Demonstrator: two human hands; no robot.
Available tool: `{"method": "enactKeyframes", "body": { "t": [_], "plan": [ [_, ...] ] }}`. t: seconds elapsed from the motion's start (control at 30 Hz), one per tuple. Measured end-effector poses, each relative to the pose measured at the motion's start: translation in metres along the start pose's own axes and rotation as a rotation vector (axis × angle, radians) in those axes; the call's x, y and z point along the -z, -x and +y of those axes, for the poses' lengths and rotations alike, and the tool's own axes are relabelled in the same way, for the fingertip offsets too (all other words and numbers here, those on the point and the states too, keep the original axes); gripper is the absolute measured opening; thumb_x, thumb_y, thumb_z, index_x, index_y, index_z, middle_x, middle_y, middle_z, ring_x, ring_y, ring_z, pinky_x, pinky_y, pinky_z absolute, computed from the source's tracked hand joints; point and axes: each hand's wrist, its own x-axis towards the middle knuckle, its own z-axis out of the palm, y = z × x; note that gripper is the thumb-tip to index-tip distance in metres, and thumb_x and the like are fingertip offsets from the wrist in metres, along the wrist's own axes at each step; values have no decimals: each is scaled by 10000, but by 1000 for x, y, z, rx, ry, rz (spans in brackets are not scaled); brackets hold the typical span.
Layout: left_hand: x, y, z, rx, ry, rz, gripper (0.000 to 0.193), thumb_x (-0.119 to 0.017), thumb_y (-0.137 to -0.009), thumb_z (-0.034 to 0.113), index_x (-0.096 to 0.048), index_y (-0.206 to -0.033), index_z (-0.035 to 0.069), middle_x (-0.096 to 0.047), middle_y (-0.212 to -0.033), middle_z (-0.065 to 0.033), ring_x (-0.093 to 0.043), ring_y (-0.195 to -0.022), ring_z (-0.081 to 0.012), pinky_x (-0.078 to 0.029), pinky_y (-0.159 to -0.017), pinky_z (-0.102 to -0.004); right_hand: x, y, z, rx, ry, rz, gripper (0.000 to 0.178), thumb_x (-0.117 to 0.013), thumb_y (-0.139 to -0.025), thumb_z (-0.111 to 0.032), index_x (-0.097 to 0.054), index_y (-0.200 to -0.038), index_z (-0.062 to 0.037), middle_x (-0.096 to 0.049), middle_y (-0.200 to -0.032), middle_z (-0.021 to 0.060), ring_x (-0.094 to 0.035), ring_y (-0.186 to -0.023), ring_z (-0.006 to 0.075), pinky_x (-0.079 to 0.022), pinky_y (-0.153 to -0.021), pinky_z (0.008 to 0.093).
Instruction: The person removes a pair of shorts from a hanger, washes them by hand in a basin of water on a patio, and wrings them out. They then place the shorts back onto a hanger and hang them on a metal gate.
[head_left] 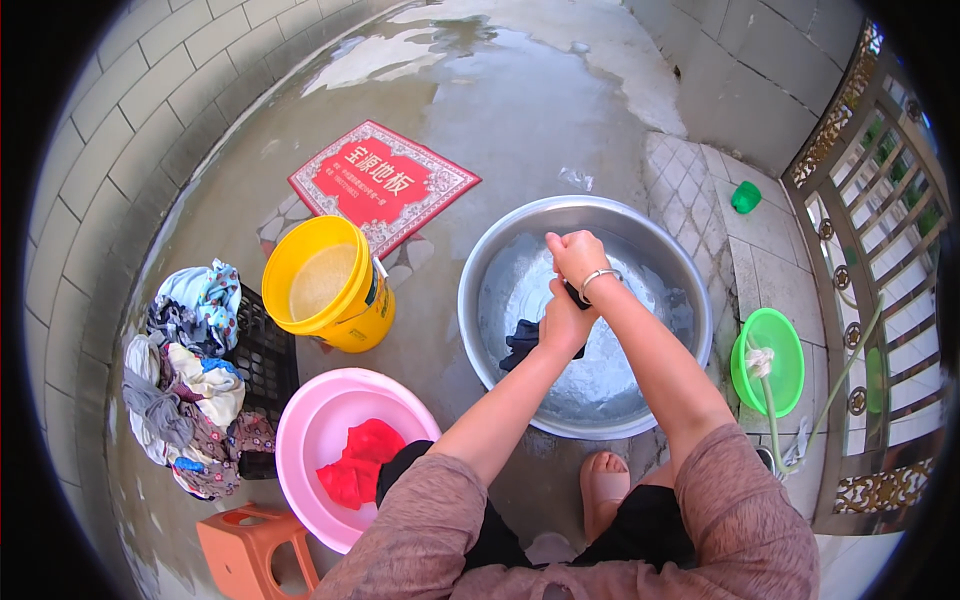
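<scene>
Both hands are closed over a large silver metal basin (474, 330) with clear water in it. My left hand (567, 318) grips a dark navy cloth (519, 343), whose loose end hangs out to the left over the water. Just above it, my right hand (580, 257), with a bracelet at the wrist, is closed on the same cloth; only a small dark bit shows between the hands. Whether the cloth is a sock or another small garment, I cannot tell.
Left stand a yellow bucket (375, 318), a pink basin (300, 440) holding red cloth (362, 465), a black crate (265, 350) beside piled clothes (185, 390), and an orange stool (240, 550). Right are a green basin (790, 385) with a hose and a metal gate (885, 250). A red mat (400, 215) lies ahead.
</scene>
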Motion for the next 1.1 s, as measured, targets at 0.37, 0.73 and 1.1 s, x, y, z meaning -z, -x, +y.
{"method": "enactKeyframes", "body": {
  "t": [0.37,0.73,1.1],
  "plan": [
    [14,-16,-33,-435,-244,126,540,-577,-651,142,-340,-1103,-35,-478,-988,-244,-492,-899,-396,-402,-768,-439,26,11,-4,-11,286,-298,345,-613,-641,-151,-583,-976,-76,-557,-1025,177,-554,-935,278,-434,-813,327],
    [29,-21,-49,178,1596,-420,349,-359,-854,393,-448,-1057,124,-500,-1053,-59,-515,-944,-217,-432,-809,-389,14,59,-42,747,587,-428,178,-605,-686,-172,-587,-830,-69,-611,-822,83,-587,-815,220,-469,-706,305],
    [60,-2,28,302,2142,-520,367,-538,-755,234,-421,-959,-47,-491,-790,-113,-505,-676,-189,-451,-650,-270,-10,8,68,-480,-970,-802,826,-307,-623,-774,-476,-878,-7,-540,-604,137,-557,-521,223,-506,-587,355]
  ]
}}
